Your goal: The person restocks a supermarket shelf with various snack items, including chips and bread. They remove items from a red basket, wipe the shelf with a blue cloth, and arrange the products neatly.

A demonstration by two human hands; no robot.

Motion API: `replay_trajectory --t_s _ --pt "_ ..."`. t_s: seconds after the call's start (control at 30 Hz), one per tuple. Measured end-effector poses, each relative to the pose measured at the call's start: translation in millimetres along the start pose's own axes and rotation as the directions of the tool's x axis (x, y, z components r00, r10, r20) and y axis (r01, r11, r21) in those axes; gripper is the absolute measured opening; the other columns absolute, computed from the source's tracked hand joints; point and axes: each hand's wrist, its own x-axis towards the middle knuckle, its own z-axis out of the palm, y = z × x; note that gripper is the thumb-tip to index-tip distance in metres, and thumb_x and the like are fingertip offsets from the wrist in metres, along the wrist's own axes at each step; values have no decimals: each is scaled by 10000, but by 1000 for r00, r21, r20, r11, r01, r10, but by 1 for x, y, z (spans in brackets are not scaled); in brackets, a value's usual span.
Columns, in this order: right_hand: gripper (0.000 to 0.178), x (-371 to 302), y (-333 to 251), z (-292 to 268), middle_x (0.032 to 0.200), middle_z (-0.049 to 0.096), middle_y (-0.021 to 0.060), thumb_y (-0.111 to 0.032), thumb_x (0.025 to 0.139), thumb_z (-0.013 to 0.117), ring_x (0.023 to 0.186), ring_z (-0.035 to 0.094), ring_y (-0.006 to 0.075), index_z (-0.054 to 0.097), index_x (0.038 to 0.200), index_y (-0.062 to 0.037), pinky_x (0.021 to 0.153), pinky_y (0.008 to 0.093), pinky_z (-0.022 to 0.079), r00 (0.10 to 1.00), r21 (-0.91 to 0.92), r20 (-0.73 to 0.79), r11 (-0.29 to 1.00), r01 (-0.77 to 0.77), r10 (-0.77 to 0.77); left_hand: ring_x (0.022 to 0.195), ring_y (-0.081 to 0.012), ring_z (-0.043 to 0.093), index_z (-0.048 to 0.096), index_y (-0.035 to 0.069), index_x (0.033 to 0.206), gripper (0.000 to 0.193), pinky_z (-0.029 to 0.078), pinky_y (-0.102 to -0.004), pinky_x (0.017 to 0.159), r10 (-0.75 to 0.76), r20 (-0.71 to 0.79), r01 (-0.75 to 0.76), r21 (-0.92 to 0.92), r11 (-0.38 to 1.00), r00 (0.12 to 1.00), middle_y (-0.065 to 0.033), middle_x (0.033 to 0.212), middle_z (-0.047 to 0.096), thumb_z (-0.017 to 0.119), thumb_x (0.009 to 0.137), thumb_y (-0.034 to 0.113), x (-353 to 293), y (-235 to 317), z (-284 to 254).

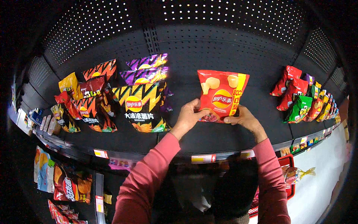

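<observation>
A red bag of potato chips with a yellow strip down its right side is held upright over the middle of the black shelf. My left hand grips its lower left edge, thumb on the front. On the lower right edge, my right hand grips the bag the same way. The fingers behind the bag are hidden. Nearest on the left stands a black, yellow and green chip bag, with purple chip bags behind it. I cannot tell whether the red bag's base touches the shelf.
Orange-and-black chip bags and other snack bags stand at the left. Red bags and a green bag stand at the right. Price tags line the shelf's front edge. Below are a lower shelf with snack bags and a red basket.
</observation>
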Motion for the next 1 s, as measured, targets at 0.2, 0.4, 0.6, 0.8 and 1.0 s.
replay_trajectory --t_s 0.2,0.4,0.6,0.8,1.0 --pt "605 48 -5 14 1198 695 83 -130 801 849 1035 661 169 553 1311 6 879 331 551 949 -67 -188 968 243 -251 853 -118 670 629 -12 1040 245 529 -289 778 64 -215 -67 -10 998 975 -78 941 726 770 865 83 23 -4 -4" --pt "546 106 -2 15 1183 704 99 -86 826 820 1049 668 171 560 1297 7 945 332 531 888 -87 -309 940 331 -341 1055 -156 655 555 -20 1250 360 514 -303 918 137 -379 -121 66 990 915 -116 1166 691 691 921 36 53 -16 -5" --pt "477 151 35 12 1093 729 98 -130 853 793 970 686 173 586 1257 16 886 328 542 911 115 -361 960 256 -200 1184 -207 614 464 -11 1415 532 498 -330 998 77 -347 -86 -8 996 935 -169 1303 628 679 931 35 66 -29 -6" --pt "416 163 46 12 1035 702 41 -123 906 763 872 643 104 573 1257 -6 757 267 550 854 -33 -422 947 320 -304 1274 -235 566 426 28 1472 598 457 -369 1054 26 -318 7 103 995 948 -147 1367 597 692 936 42 65 -36 -6" --pt "381 157 43 15 1036 714 59 -101 919 737 892 653 118 569 1244 6 778 281 549 830 -130 -477 957 259 -290 1364 -242 494 318 55 1550 721 410 -384 1097 38 -266 -8 111 994 963 -159 1465 520 691 933 39 68 -42 -6"
